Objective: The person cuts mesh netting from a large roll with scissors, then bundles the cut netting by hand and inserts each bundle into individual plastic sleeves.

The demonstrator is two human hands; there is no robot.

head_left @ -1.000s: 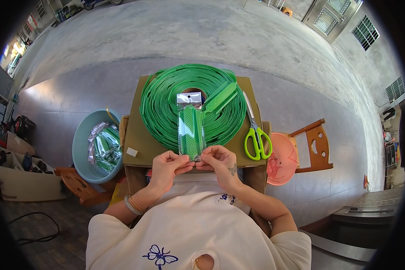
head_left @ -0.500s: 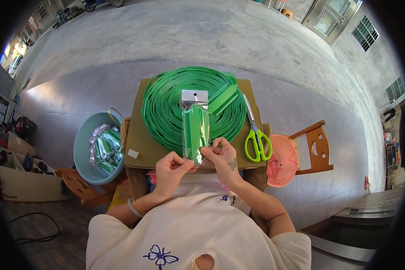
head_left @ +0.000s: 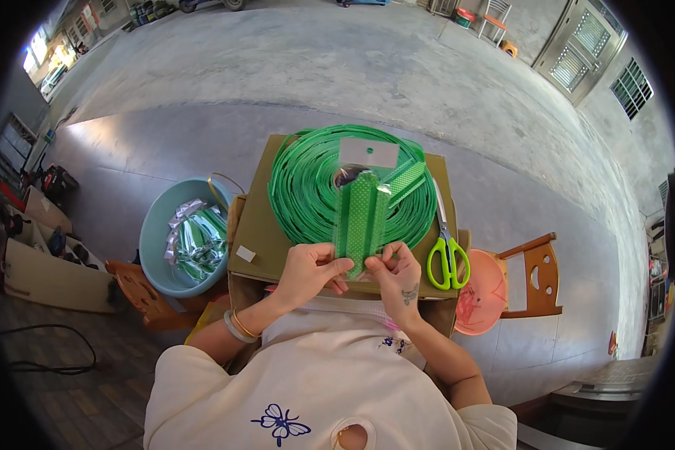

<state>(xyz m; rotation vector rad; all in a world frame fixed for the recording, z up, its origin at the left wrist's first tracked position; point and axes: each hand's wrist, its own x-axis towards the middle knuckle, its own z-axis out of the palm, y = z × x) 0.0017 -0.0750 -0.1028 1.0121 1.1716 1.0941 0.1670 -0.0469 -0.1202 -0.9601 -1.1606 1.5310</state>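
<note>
Plastic packet [head_left: 358, 225]: likely light, slippery, bendable; best pinched low.
Left hand [head_left: 313, 268], right hand [head_left: 397, 274]: fingers pinching its bottom edge.
Green coil [head_left: 298, 187]: beyond the fingertips.

- Left hand [head_left: 313, 271] and right hand [head_left: 394, 271] pinch the packet [head_left: 362, 217] near its bottom corners: clear plastic, dotted green strips inside, a hole in the top flap!
- Behind it, the big green coil [head_left: 304, 199] spreads across the olive board [head_left: 262, 236].
- Scissors [head_left: 448, 262] beside the coil, lime handles toward the person!
- Out left, a blue tub [head_left: 153, 247] with shiny packets [head_left: 195, 247] heaped inside.
- Out right, a pink basin [head_left: 495, 292], a wooden chair [head_left: 550, 281] just beyond.
</note>
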